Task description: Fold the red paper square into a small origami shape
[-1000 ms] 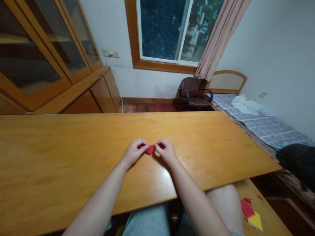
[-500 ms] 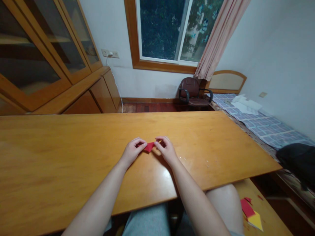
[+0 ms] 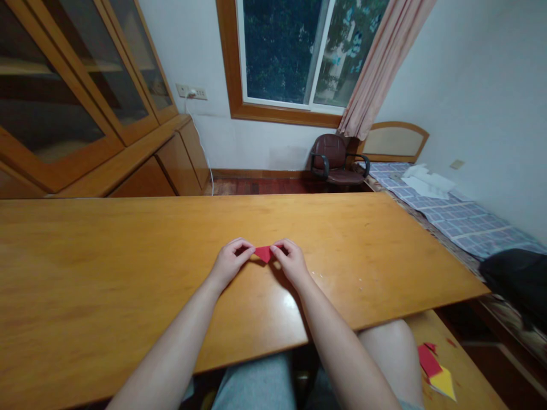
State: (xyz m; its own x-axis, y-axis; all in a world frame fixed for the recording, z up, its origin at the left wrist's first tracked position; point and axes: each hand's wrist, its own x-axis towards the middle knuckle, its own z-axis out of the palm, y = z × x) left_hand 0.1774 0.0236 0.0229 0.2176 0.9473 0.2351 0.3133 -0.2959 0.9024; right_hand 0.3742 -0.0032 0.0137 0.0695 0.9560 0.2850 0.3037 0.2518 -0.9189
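Note:
A small folded piece of red paper (image 3: pixel 264 253) lies low over the wooden table (image 3: pixel 128 256), near its middle. My left hand (image 3: pixel 231 265) pinches its left end with curled fingers. My right hand (image 3: pixel 290 263) pinches its right end the same way. Only the middle of the paper shows between the fingertips; its ends are hidden under my fingers. Both forearms reach in from the bottom of the view over my lap.
Red and yellow paper scraps (image 3: pixel 436 370) lie on a lower wooden surface at the bottom right. A bed (image 3: pixel 461 219) with a dark bag (image 3: pixel 517 279) runs along the right. A brown office chair (image 3: pixel 335 159) stands under the window; glass-door cabinets (image 3: pixel 85 114) fill the left.
Both hands have shifted slightly away from me on the table, still pinching the red paper. The paper's visible shape has changed a little between the fingertips.

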